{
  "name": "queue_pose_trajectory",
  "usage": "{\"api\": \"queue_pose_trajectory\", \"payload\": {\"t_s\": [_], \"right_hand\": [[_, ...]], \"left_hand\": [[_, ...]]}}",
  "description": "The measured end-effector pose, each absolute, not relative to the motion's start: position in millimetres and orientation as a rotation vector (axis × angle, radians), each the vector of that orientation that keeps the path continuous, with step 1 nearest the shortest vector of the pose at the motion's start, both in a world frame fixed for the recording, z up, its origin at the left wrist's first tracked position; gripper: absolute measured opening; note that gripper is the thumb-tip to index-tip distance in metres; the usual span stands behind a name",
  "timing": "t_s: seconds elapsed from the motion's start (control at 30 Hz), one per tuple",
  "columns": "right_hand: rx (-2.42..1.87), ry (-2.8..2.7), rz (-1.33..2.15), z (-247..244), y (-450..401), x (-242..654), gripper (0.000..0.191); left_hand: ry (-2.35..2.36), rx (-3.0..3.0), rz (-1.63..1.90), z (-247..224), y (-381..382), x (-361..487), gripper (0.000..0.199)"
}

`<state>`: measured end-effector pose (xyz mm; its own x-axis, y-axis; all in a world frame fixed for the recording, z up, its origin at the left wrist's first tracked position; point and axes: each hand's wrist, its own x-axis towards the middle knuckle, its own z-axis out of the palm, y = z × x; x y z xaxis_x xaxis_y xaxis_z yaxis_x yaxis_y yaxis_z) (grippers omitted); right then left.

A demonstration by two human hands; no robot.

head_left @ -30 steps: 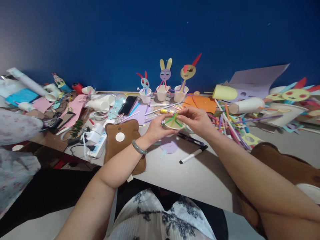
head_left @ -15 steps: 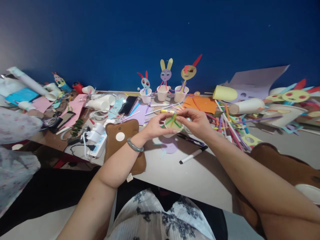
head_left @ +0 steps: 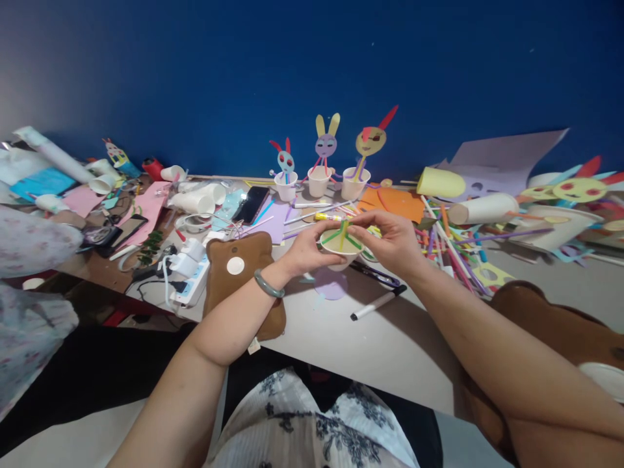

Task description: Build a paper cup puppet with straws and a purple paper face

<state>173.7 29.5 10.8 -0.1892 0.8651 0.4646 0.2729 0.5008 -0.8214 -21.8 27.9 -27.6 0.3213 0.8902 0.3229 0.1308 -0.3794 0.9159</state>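
My left hand (head_left: pixel 308 250), with a bracelet at the wrist, grips a white paper cup (head_left: pixel 340 259) by its side above the table. Green and yellow strips (head_left: pixel 344 236) lie across the cup's mouth. My right hand (head_left: pixel 387 239) pinches the strips near the cup's far rim. Below the cup, a round purple paper piece (head_left: pixel 331 285) lies on the table, with a black-and-white marker (head_left: pixel 377 303) to its right.
Three cups with paper rabbit-like figures (head_left: pixel 325 146) stand along the blue wall. Coloured sticks (head_left: pixel 453 253) and orange paper (head_left: pixel 396 204) lie at right. A brown bear-shaped pad (head_left: pixel 244 279) and a power strip (head_left: pixel 195 283) are at left. Another person's patterned sleeve (head_left: pixel 36 244) shows at far left.
The cup has turned or tilted slightly, so more of its mouth and the strips shows. My right hand has shifted a little to the right.
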Motion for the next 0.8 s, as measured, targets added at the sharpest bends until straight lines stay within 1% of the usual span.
{"api": "queue_pose_trajectory", "payload": {"t_s": [0.2,0.37,0.47,0.57,0.67,0.8], "right_hand": [[-0.951,-1.702,0.79,5.3,36.3,174.9,0.015],[-0.971,-1.711,0.792,4.1,39.1,175.6,0.023],[-0.985,-1.726,0.784,6.5,37.2,175.3,0.023],[-0.971,-1.715,0.808,8.9,35.8,175.8,0.029],[-0.978,-1.669,0.785,11.9,37.6,179.9,0.031],[-1.142,-1.71,0.674,21.6,42.1,193.4,0.025]], "left_hand": [[0.899,1.698,1.156,-27.2,29.5,-22.5,0.071],[0.896,1.706,1.197,-28.0,29.3,-22.1,0.062],[0.92,1.619,1.225,-28.3,29.4,-21.4,0.062],[0.977,1.485,1.225,-23.9,29.0,-22.4,0.062],[0.999,1.427,1.257,-15.0,28.5,-26.6,0.055],[0.975,1.291,1.334,-4.1,29.5,-34.1,0.043]]}}
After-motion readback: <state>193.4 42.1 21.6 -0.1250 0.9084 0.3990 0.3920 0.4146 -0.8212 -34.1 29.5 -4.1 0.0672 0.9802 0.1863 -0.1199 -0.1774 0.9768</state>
